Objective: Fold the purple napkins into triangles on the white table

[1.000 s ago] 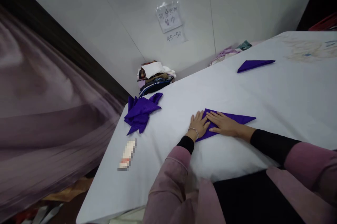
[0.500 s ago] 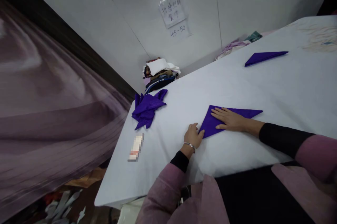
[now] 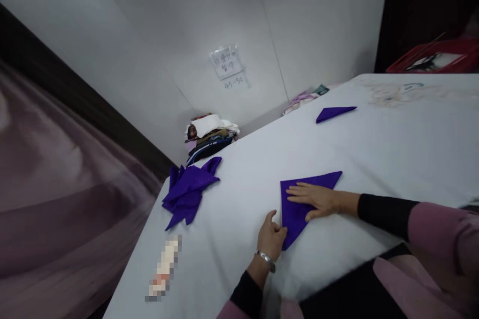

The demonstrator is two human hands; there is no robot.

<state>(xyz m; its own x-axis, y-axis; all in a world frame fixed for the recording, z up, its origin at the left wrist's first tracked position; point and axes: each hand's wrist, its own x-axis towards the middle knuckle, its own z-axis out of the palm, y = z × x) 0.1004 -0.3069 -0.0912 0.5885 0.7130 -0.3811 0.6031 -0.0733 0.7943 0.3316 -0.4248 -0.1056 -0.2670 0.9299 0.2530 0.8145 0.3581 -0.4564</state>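
A purple cloth napkin [image 3: 295, 221], folded into a triangle, lies flat on the white table. My right hand [image 3: 312, 199] rests palm down on its upper part, fingers stretched out. At the napkin's left edge is my left hand [image 3: 271, 236], wearing a silver bracelet. Its thumb touches the cloth, the index finger points up apart from it, and the other fingers are partly curled and hidden. A heap of purple napkins [image 3: 190, 189] sits at the table's left side. Farther back lies another folded purple napkin [image 3: 335, 113], narrow and triangular.
Folded clothes [image 3: 209, 142] are stacked by the wall, with more cloth [image 3: 299, 102] behind the table's far edge. A blurred-out strip [image 3: 164, 269] lies at the left. A handwritten sign [image 3: 227, 64] hangs on the wall. A red basket [image 3: 460, 49] stands at the back right.
The triangular napkin has turned on the table, its lower corner now pointing toward me, with both hands still at it. The camera view has tilted up and shifted right.
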